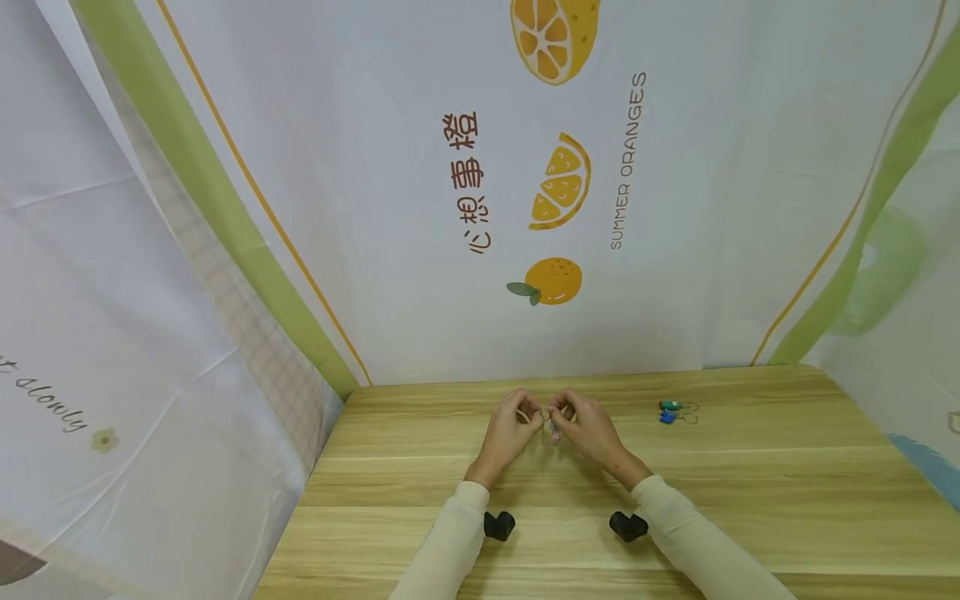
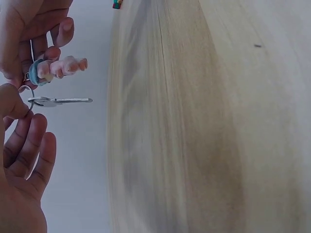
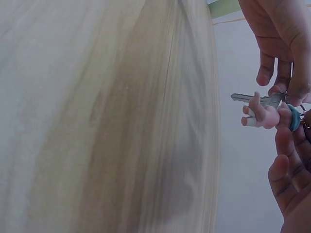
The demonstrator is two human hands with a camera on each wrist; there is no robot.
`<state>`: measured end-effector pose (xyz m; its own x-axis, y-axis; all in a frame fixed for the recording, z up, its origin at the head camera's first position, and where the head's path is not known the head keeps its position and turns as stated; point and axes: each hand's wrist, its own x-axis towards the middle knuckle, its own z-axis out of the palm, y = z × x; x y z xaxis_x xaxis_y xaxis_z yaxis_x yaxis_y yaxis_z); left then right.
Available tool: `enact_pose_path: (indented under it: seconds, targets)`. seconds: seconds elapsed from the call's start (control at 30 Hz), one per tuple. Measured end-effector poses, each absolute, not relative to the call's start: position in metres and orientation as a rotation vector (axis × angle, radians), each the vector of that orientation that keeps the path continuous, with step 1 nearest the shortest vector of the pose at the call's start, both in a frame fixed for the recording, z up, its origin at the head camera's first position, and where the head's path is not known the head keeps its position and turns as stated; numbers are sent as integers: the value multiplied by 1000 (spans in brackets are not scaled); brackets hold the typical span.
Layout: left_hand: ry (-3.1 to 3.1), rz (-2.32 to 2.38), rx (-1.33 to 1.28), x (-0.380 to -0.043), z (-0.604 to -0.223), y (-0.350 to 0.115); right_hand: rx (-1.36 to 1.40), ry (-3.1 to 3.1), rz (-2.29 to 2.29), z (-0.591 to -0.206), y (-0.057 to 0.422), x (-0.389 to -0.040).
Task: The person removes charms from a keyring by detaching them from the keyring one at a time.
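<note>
My left hand (image 1: 511,432) and right hand (image 1: 592,430) meet above the far part of the table. In the left wrist view, the left thumb and fingers pinch a metal key ring (image 2: 32,91). A silver key (image 2: 63,101) hangs from that ring. Beside it dangles a small pink animal-like figurine charm (image 2: 63,67) with a blue-green band; the right hand pinches the charm's ring end. The right wrist view shows the figurine (image 3: 265,115) in front of the key (image 3: 248,98). Fingers partly hide where charm and ring meet.
To the right on the wooden table (image 1: 750,500) lie a green keychain (image 1: 671,405) and a blue keychain (image 1: 667,417), each with a metal ring. A white printed curtain (image 1: 405,250) stands behind the table's far edge. Black camera mounts (image 1: 499,526) sit at both wrists.
</note>
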<state>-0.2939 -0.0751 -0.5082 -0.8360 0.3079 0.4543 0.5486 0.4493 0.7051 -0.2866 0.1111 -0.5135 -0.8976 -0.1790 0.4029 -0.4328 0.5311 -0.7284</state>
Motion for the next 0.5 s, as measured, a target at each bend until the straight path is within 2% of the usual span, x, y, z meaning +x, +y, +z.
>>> enact_pose_path:
  seconds: [0.5]
  targets:
    - [-2462,-1342,-720,-294,-508,-76,512,-2503,1294,-515,110,-286]
